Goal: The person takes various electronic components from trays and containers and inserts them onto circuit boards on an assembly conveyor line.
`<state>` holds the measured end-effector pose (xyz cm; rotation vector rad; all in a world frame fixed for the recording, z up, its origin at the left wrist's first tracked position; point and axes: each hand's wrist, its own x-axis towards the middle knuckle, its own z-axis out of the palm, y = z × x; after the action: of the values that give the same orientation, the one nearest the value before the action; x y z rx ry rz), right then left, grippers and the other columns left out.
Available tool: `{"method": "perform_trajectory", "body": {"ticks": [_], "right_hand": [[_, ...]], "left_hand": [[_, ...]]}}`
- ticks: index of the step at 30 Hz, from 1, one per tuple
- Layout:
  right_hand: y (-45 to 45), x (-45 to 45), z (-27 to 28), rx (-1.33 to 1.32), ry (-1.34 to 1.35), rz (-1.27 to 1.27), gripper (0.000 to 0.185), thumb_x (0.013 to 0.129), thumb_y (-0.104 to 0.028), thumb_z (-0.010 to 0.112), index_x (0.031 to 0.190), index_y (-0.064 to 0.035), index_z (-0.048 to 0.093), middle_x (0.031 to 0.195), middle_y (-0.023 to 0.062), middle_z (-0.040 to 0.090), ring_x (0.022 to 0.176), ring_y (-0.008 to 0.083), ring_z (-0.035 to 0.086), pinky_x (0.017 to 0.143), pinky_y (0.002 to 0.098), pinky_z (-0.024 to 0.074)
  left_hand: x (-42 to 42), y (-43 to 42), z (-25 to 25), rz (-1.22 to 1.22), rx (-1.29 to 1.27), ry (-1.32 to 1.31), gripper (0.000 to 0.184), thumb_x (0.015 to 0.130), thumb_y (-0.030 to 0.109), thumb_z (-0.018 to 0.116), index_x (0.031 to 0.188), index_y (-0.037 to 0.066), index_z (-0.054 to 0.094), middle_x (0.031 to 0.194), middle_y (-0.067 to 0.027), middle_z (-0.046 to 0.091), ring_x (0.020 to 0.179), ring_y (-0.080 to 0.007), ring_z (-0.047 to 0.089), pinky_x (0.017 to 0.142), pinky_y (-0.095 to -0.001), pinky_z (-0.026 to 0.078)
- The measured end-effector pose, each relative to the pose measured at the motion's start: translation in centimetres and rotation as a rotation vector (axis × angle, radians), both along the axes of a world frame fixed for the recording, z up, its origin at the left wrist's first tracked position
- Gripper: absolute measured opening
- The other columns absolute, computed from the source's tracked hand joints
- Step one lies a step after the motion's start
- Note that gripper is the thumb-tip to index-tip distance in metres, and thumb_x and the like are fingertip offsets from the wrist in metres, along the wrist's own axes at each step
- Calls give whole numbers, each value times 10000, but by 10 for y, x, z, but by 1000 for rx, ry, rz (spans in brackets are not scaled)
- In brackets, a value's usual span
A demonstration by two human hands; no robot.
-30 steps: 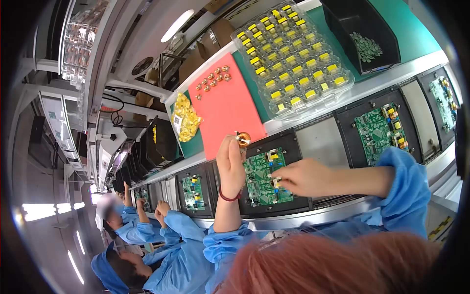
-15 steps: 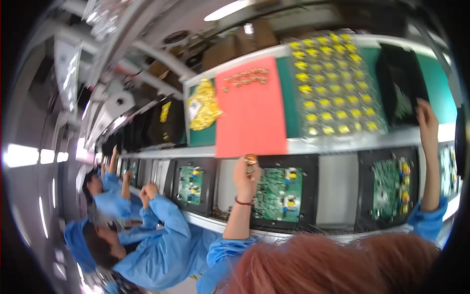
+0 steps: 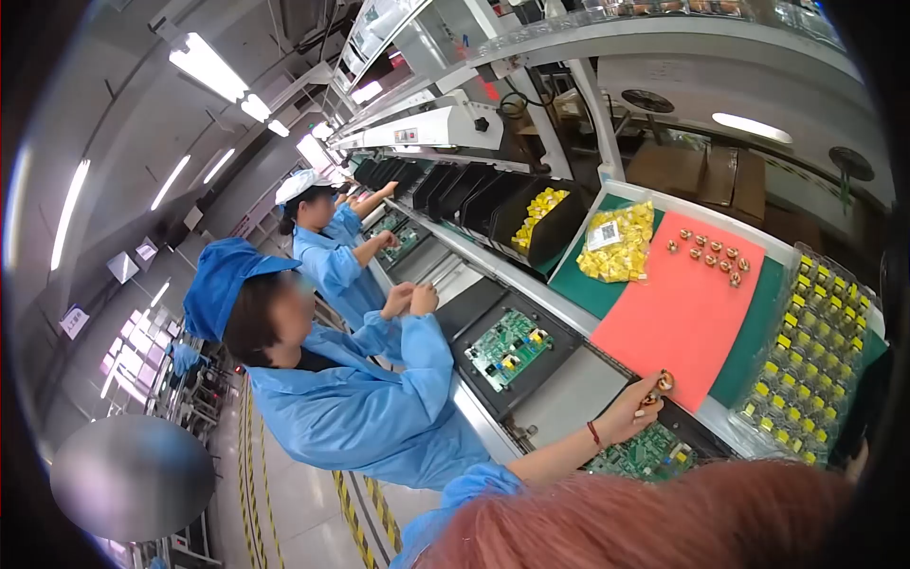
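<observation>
My left hand (image 3: 633,413), with a dark red band at the wrist, is closed around copper-wound coils (image 3: 664,381); at least two show at the fingertips. It hovers at the front edge of the pink sheet (image 3: 654,322), over a green circuit board (image 3: 648,453) in a black carrier. Several similar coils (image 3: 718,256) stand in rows at the sheet's far end. Only a sliver of my right hand (image 3: 858,465) shows at the right edge, beside the clear tray of yellow-topped parts (image 3: 810,351); its fingers are hidden.
A bag of yellow parts (image 3: 616,248) lies left of the sheet, near a black bin (image 3: 531,228) of yellow parts. Another circuit board (image 3: 509,349) sits on the line to the left. Two co-workers in blue coats (image 3: 351,417) work there, their hands above the line.
The view has swung left and up, bringing more of the line and co-workers into sight. My left hand still holds the coils; my right hand has almost left the picture.
</observation>
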<state>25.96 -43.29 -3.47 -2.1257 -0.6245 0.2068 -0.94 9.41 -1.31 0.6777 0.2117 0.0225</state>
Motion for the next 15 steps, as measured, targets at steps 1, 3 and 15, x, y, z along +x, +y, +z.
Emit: {"method": "perform_trajectory", "body": {"ticks": [1,3,15], "right_hand": [[0,-6,3,374,64,193,295,781,-39,591,1054,66,553,980,238,616,927,354,589,796,381,449],[21,-15,18,-92,-31,-14,298,777,-47,600,1049,65,555,976,237,617,929,353,588,796,388,448],[-22,45,-49,-113,-259,-411,327,887,-139,524,1175,15,507,1116,128,575,1044,235,540,925,322,378]], "left_hand": [[-2,1,0,-18,4,-11,309,974,327,387,952,55,532,803,12,493,449,-13,282,399,-166,233],[-1,2,5,-5,-10,-3,281,971,306,403,980,54,527,802,22,494,461,-12,280,406,-159,244],[2,4,-25,135,-407,35,234,937,315,486,914,83,513,764,23,471,560,-30,389,428,-142,311]]}}
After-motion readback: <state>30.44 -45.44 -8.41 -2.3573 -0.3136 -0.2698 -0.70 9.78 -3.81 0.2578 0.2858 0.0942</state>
